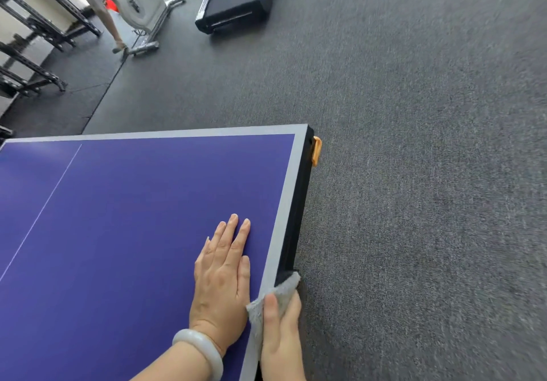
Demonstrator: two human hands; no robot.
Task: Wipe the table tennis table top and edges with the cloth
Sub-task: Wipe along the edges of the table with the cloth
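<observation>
Blue worktop [118, 217] fills 8 o'clock. Left grip [222, 274] lies flat on it, fingers straight. Right grip [281, 333] is clamped on the grey cloth [281, 290] at the 5 o'clock side edge. That edge looks barely started; rest probably left.

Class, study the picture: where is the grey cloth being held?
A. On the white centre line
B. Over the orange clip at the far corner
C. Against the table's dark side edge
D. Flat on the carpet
C: the right hand grips the grey cloth against the dark side edge, while the left hand lies flat on the blue top.
</observation>
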